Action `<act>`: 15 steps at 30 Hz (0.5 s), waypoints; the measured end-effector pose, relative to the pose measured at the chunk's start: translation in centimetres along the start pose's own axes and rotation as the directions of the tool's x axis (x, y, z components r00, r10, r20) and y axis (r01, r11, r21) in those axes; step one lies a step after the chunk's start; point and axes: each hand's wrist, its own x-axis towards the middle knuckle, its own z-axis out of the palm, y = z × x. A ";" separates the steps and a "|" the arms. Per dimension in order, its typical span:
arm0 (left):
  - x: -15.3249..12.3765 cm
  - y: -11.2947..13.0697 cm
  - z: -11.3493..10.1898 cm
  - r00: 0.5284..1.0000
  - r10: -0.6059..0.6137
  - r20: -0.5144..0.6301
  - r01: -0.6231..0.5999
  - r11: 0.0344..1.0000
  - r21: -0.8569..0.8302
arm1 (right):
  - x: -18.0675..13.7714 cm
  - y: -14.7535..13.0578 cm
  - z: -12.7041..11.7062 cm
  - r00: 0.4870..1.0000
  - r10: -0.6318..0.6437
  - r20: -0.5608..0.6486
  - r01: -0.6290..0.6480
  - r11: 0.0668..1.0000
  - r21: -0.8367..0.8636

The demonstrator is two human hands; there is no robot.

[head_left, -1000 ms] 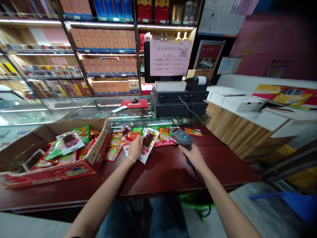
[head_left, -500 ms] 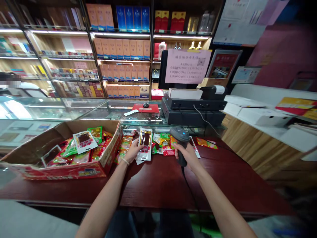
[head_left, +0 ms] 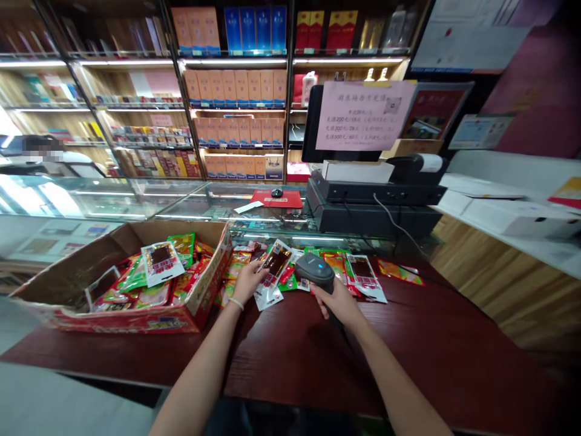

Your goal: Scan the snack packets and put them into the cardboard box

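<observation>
My left hand (head_left: 249,283) pinches the lower left edge of a snack packet (head_left: 278,259) with a dark window and gold trim, tilted to the right. Another white-edged packet (head_left: 269,299) lies beneath it. My right hand (head_left: 336,301) is wrapped round a black barcode scanner (head_left: 315,267), its head turned left towards the held packet. Behind and beside the scanner lie several bright packets, among them a white-edged packet (head_left: 367,278) and an orange packet (head_left: 400,272). To the left of my left hand stands an open cardboard box (head_left: 136,321) with many colourful packets in it.
A monitor (head_left: 313,124) with a pink paper sign stands on a black cash drawer (head_left: 376,215) behind the packets. Nearby are a receipt printer (head_left: 415,172) and a mouse (head_left: 277,193) on a red mat. A glass counter runs along the back; a person sits at far left.
The packet in my left hand has tilted to the right. My right hand has turned the scanner's head leftward, nearer the packet. The whole view has shifted slightly.
</observation>
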 end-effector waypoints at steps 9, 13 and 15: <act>-0.4 0.2 0.5 1.000 0.006 0.010 -0.006 1.000 0.006 | -0.1 0.2 -0.3 0.998 0.044 -0.048 -0.042 0.998 0.046; -1.0 1.7 1.2 0.996 0.036 -0.084 -0.037 0.999 -0.010 | 0.0 -0.4 -0.2 0.997 0.024 -0.079 -0.016 0.995 0.095; -1.4 3.4 0.9 0.991 0.061 -0.123 -0.058 0.998 0.028 | 0.1 -0.9 -0.2 0.996 0.000 -0.085 0.009 0.993 0.115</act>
